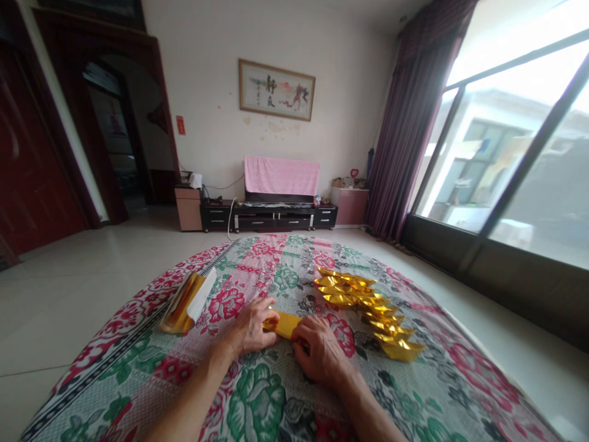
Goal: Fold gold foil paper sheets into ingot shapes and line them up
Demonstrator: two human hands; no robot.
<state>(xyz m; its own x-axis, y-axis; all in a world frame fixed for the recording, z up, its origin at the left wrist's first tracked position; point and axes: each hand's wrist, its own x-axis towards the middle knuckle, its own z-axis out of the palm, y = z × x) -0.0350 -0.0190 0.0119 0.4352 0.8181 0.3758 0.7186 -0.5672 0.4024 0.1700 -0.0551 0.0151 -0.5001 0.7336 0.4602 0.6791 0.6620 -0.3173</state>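
Observation:
A small folded strip of gold paper (286, 325) lies on the patterned tablecloth (257, 402) between my hands. My left hand (255, 325) holds its left end, thumb and fingers closed on it. The right end is pressed under the curled fingers of my right hand (319, 350). To the right, several shiny gold folded paper boats (398, 347) stand in a slanting row, nested close together. At the left lies an opened pack of gold paper sheets (188, 301) in a clear and white wrapper.
Beyond the round table stands a low black cabinet (276, 222) with a pink cloth (281, 176) over a screen. A dark curtain (398, 123) and large windows are at the right, and a red door (37, 147) at the left.

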